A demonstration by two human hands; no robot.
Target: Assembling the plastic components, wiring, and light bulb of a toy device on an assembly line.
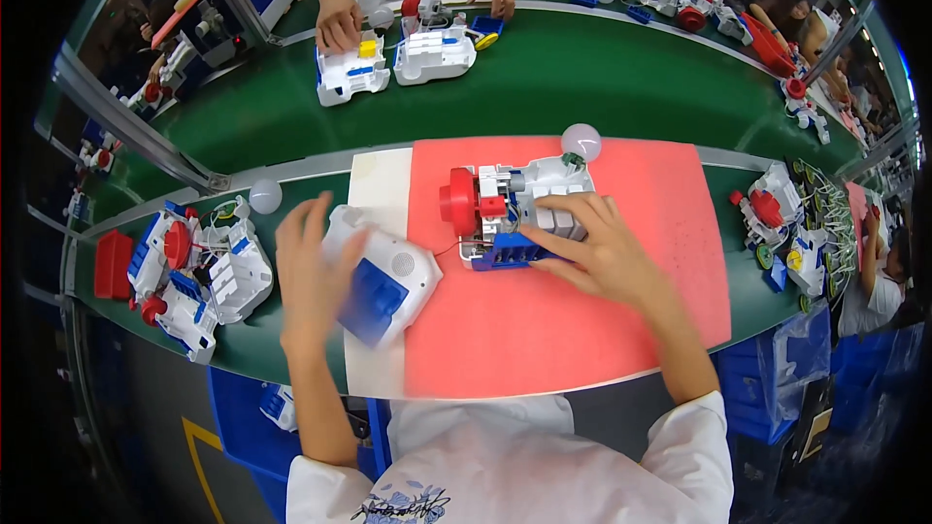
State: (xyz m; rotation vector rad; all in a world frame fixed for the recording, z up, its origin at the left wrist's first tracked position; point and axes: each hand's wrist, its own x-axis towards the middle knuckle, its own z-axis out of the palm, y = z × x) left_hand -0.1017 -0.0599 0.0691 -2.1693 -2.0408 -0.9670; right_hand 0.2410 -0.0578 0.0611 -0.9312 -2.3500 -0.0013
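In the head view, the right hand (602, 247) lies over the open white assembly (503, 189) on the pink mat (582, 330), its grip spread across the pale blocks and blue edge. The left hand (316, 267), motion-blurred, has its grip wide beside the white housing shell (393, 277) at the mat's left edge; I cannot tell whether they touch. A dark wire joins shell and assembly.

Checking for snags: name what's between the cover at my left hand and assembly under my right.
Head view: thin dark wire over pink mat, between cover and assembly.
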